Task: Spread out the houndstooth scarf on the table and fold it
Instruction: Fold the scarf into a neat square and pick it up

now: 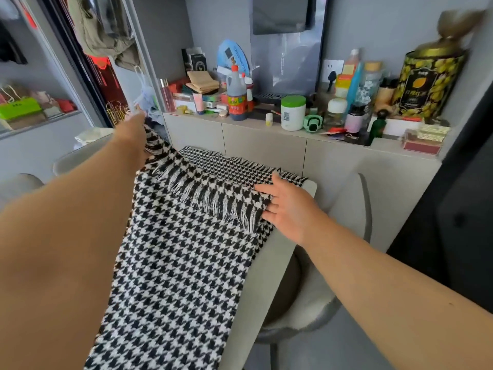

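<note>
A black-and-white houndstooth scarf (176,257) lies lengthwise along a narrow grey table (264,276). One fringed end is doubled back over the far part, its tassels pointing toward me. My left hand (134,129) reaches far out to the left corner of that folded end and holds it lifted off the cloth; the fingers are hidden behind the fabric. My right hand (285,206) lies at the right corner of the same end, fingers fairly straight and tucked at the fringe edge. The scarf's other fringed end shows at the table's far edge.
A grey ledge (306,136) behind the table carries several bottles, jars and boxes, including a dark sauce bottle (237,98) and a white tub (293,113). A grey chair (344,236) stands at the table's right side. Shelves with bags sit at the left.
</note>
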Demonstrator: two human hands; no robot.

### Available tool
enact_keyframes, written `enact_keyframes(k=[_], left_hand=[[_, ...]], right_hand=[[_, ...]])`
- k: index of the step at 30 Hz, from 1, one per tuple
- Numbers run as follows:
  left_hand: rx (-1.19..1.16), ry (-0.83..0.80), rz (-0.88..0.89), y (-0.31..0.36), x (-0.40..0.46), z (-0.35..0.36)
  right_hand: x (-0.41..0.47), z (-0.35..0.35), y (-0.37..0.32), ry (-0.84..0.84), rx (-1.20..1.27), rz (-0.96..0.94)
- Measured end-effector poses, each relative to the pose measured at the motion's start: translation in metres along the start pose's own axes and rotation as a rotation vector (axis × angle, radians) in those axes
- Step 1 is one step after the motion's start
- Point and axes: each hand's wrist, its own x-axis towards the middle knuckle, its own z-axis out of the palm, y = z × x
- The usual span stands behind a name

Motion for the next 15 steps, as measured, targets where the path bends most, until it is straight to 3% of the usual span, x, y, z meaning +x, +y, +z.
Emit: enact_keyframes(k=[1,7,15], left_hand=[[0.059,0.015,0.048,-0.002,0.008,0.009],[0.014,-0.048,-0.068,-0.012,0.098,0.071],[0.078,0.055,0.059,-0.027,0.11,0.202]], right_hand=[[0.01,-0.008,-0.004,0.008,0.044,0.011],[0.074,-0.054,-0.031,0.12,0.248,0.106],[0.177,-0.128,-0.072,0.166,0.355,0.252]])
